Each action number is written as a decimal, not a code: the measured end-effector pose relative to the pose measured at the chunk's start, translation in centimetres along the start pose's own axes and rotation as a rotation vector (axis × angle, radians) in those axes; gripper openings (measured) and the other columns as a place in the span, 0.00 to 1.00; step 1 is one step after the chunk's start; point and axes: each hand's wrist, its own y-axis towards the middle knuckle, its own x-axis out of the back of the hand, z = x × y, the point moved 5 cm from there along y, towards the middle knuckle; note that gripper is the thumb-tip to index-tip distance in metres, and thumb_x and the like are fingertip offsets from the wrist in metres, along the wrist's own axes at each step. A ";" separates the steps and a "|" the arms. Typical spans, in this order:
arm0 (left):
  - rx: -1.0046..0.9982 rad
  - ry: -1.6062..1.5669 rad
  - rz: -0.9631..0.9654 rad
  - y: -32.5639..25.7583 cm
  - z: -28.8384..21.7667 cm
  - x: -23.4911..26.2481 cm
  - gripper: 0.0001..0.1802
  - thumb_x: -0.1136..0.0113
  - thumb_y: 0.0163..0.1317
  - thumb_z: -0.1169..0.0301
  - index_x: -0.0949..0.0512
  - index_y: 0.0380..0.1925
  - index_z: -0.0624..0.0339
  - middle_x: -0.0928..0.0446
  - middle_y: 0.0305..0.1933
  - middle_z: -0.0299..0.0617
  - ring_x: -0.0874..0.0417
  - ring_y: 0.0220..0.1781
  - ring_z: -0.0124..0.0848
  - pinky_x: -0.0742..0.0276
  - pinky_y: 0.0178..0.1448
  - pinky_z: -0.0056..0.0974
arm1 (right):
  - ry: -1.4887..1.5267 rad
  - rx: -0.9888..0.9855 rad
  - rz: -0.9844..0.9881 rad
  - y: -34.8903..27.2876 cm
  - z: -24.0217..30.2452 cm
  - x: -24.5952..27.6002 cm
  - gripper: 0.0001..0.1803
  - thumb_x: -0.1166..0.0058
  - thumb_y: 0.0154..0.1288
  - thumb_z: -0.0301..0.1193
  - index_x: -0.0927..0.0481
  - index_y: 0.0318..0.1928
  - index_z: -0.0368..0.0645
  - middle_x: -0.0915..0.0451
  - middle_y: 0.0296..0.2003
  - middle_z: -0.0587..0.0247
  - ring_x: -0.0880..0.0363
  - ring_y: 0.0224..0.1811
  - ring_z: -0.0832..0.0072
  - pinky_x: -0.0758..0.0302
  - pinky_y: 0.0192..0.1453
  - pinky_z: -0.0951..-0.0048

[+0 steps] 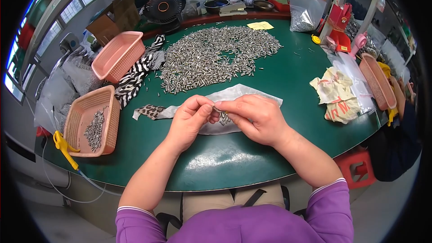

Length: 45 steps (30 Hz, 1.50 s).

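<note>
centrally, a few small metal pins (222, 117) are pinched between left hand (191, 119) and right hand (256, 117), fingertips together; they are best kept aligned over the grey cloth (238, 94).

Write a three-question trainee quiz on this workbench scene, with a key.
1. True or false: the big pile of metal pins lies on the green table.
2. Which pink basket holds pins: A) near basket, B) far basket?
3. What do the left hand and right hand hold between them?

Key: 1 true. 2 A. 3 A few small metal pins, over a white cloth.
</note>
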 end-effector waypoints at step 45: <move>-0.060 0.066 0.050 0.1 -0.2 -0.2 0.10 0.47 0.70 0.64 0.26 0.38 0.59 0.24 0.34 0.35 0.25 0.38 0.23 0.28 0.46 0.30 | -0.059 -0.033 -0.037 -0.1 0.4 0.0 0.18 0.42 0.56 0.26 0.18 0.50 0.52 0.20 0.30 0.66 0.20 0.32 0.68 0.24 0.34 0.69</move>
